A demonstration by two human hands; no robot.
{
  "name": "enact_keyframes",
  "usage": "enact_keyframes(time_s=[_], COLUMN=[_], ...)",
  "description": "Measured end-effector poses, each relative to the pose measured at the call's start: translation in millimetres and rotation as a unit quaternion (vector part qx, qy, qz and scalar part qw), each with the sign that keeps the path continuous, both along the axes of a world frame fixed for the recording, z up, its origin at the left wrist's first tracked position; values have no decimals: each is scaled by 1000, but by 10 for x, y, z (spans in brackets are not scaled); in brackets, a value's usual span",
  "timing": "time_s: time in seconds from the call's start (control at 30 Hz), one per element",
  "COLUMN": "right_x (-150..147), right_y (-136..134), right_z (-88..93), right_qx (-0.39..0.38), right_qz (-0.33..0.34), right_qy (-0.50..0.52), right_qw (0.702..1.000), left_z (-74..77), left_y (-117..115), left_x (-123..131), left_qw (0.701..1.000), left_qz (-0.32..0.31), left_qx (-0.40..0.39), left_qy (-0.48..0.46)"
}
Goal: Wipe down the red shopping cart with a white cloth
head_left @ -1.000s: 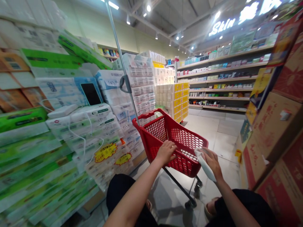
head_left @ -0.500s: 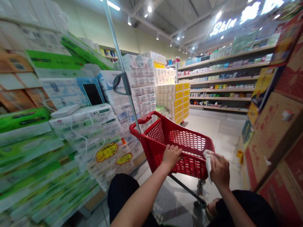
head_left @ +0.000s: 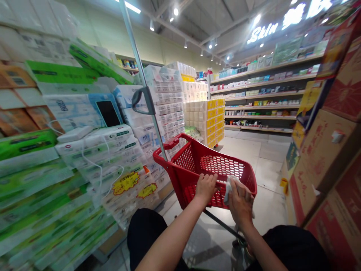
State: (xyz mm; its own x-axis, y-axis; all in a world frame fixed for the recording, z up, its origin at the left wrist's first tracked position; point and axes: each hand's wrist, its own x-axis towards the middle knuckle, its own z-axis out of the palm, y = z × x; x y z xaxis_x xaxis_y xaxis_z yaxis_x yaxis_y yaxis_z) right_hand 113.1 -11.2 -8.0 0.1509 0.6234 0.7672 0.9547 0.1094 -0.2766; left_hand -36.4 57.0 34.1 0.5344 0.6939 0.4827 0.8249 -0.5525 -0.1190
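In front of me stands a red plastic shopping cart [head_left: 184,188] with perforated basket walls and a tall metal pole at its handle end. My left hand [head_left: 207,188] is closed over the near rim of the basket, fingers curled inward. Pressed against the same rim, farther right, a white cloth [head_left: 229,188] is in my right hand [head_left: 241,201], which is closed on it. The cloth's lower part is mostly hidden by that hand. Nothing shows inside the visible part of the basket.
Stacked tissue packs [head_left: 56,180] rise close on the left, with a phone [head_left: 107,113] and white cables on them. Cardboard boxes [head_left: 327,150] are piled at the right. Shelves of goods [head_left: 262,92] line the back, beyond a pallet of yellow-and-white packs [head_left: 214,120].
My right hand has slid left along the basket's near rim with the cloth, from the corner closer to my left hand. The left hand keeps its place on the rim.
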Motion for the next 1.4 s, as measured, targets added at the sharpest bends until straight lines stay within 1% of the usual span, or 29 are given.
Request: enact_keyframes(time_s=[0.13, 0.23, 0.33, 0.43, 0.53, 0.6, 0.67, 0.73, 0.8, 0.87, 0.93, 0.97, 1.03, 1.1, 1.17, 1.23, 1.3, 1.4], right_x=[-294, -289, -96, 114, 273, 391, 544, 720, 880, 977, 981, 947, 817, 621, 375, 94, -185, -468], right_y=[74, 75, 17, -55, -95, -92, -60, -1, 76, 148, 195, 205, 205, 192, 181, 175, 170, 160], right_z=[110, 160, 177, 180, 154, 109, 44, -32, -107, -168, -206, -213, -204, -162, -94, -10, 75, 173], right_qx=[-22, -29, -38, -34, -15, -3, 9, 23, 37, 44, 45, 46, 47, 42, 27, 11, -5, -23], right_qz=[62, 74, 85, 69, 35, 23, 20, 14, 12, 29, 49, 52, 32, 2, -2, 34, 88, 146], right_qy=[-58, -89, -128, -127, -106, -99, -89, -65, -34, -16, -10, -8, 1, 11, 8, -11, -37, -60], right_qw=[996, 993, 987, 989, 994, 995, 996, 998, 999, 999, 998, 998, 998, 999, 1000, 999, 995, 987], left_z=[-3, 11, 43, 79, 114, 148, 198, 258, 310, 340, 346, 342, 328, 316, 308, 305, 307, 329], left_y=[-21, -47, -81, -99, -68, -14, 57, 128, 181, 209, 211, 206, 184, 154, 122, 92, 66, 25], left_x=[27, 36, 22, -30, -158, -304, -487, -667, -795, -835, -791, -751, -666, -609, -586, -583, -584, -591], left_qw=[1000, 1000, 1000, 1000, 998, 997, 997, 998, 998, 997, 996, 996, 995, 995, 995, 995, 995, 995], left_qz=[12, 12, -1, -23, -52, -61, -49, -21, 8, 33, 54, 63, 76, 79, 77, 78, 80, 73], left_qx=[18, 26, 14, 3, 11, 23, 36, 48, 59, 62, 63, 63, 64, 64, 62, 61, 60, 53], left_qy=[9, 8, 5, 10, 23, 34, 40, 35, 29, 26, 21, 17, 5, -5, -11, -18, -26, -46])
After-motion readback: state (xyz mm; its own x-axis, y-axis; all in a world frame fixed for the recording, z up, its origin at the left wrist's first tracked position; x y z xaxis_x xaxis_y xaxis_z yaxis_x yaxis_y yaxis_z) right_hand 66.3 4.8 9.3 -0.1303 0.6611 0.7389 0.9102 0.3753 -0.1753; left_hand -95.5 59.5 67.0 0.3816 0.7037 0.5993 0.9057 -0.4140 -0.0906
